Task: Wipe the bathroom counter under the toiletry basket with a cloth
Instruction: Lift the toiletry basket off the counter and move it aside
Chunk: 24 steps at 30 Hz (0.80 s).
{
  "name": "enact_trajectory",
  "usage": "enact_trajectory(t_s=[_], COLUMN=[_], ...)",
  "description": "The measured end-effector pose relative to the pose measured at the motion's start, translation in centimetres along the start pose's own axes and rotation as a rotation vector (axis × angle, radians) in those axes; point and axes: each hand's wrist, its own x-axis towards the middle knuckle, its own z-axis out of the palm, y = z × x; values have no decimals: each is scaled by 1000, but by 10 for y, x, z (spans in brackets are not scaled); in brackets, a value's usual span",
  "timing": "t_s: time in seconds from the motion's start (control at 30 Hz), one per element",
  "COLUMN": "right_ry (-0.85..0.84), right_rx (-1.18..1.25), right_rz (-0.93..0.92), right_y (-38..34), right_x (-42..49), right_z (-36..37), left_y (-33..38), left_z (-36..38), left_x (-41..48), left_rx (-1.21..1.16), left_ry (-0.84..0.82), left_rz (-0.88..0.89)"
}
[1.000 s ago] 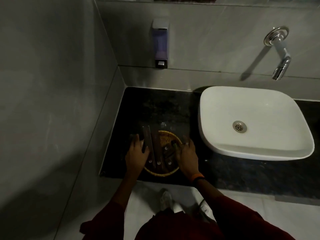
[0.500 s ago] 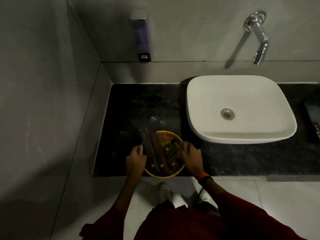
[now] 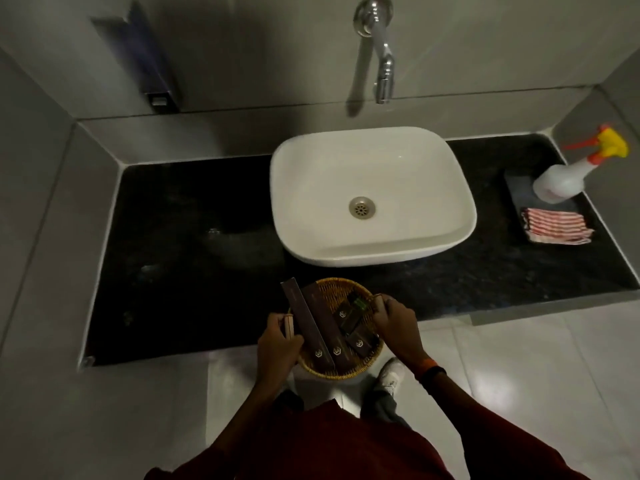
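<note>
Your left hand [image 3: 278, 344] is closed on the left rim of the toiletry basket [image 3: 341, 370], and your right hand [image 3: 398, 329] is closed on its right rim, so you hold the round wicker basket between both. It sits at the front edge of the black counter [image 3: 194, 258], partly out past that edge over the pale floor [image 3: 519, 358]; whether it touches the stone you cannot tell. Inside lie 2 long dark boxes [image 3: 313, 327] leaning over the left rim and several small dark packets [image 3: 353, 318]. The white basin [image 3: 372, 195] stands mid-counter. The folded red-and-white striped cloth [image 3: 556, 226] lies near the counter's right edge, with a spray bottle [image 3: 568, 178] just behind it toward the back right corner.
</note>
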Motion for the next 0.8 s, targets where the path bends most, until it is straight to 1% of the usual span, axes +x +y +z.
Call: enact_trajectory(t_s=[0.2, 0.37, 0.43, 0.53, 0.7, 0.8], right_ry=[-33, -84, -113, -107, -82, -84], right_rx=[-59, -99, -91, -37, 15, -12], right_rz=[-24, -52, -56, -17, 45, 13], right_y=[37, 47, 50, 54, 54, 53], right_x=[36, 67, 69, 67, 64, 61], right_z=[-75, -112, -115, -113, -108, -109], left_y=[32, 54, 55, 50, 47, 46], left_z=[86, 129, 137, 141, 136, 133], left_x=[-21, -19, -19, -22, -21, -20], left_rx=[-56, -42, -40, -40, -62, -81], left_ry=[56, 149, 189, 213, 188, 166], left_rz=[-45, -27, -20, 14, 22, 5])
